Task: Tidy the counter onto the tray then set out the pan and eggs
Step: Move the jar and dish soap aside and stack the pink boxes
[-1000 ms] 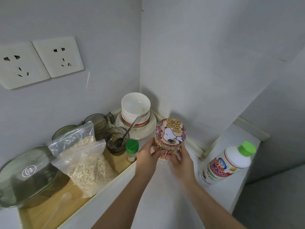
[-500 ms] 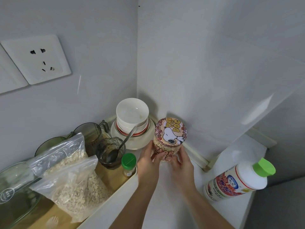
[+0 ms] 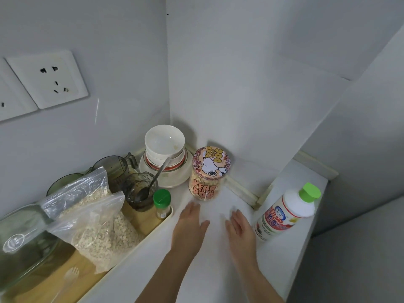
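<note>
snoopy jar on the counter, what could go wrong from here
1. The jar stands close to the stacked bowls; a careless lift could knock them.
2. The right hand is beside the white bottle on the ledge; a sideways sweep might topple it.
3. The tray looks crowded, and a spoon sticks out of the glass, easy to catch.

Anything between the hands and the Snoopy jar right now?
Nothing visible. The jar stands upright on the counter. The left hand and right hand are open just short of it, with only bare counter between.
</note>
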{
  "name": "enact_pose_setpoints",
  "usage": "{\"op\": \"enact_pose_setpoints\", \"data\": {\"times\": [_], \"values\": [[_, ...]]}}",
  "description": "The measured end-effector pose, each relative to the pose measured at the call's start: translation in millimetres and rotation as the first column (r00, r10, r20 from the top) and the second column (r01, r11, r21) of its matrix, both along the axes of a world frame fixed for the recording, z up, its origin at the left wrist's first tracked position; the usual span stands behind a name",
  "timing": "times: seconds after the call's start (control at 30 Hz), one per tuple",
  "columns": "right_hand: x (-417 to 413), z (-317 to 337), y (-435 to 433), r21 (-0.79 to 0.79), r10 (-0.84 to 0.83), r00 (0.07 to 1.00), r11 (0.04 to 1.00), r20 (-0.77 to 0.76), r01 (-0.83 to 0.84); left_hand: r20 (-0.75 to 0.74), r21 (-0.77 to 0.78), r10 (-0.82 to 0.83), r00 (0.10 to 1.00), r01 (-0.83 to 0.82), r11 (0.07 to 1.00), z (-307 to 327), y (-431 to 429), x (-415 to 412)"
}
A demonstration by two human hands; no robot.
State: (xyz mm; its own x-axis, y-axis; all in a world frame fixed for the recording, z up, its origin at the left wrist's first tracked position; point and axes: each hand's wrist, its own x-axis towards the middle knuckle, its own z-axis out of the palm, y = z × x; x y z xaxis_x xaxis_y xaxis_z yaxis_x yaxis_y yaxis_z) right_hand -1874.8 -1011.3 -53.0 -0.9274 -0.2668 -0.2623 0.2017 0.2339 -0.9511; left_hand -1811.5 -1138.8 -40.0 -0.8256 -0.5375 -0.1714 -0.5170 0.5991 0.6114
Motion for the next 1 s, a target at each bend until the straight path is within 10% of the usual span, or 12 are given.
{"op": "enact_pose_setpoints", "data": {"times": [0.23, 1.0], "values": [[22, 4, 64, 0.147, -0.314, 0.946, 0.935, -0.079, 0.322, 0.510, -0.150, -0.228, 0.829, 0.346, 0.926, 10, 23, 47], [-37, 25, 7, 0.118, -0.128, 0.935, 0.977, -0.331, 0.175, 0.560, -0.125, -0.196, 0.805, 0.316, 0.941, 18, 27, 47]]}}
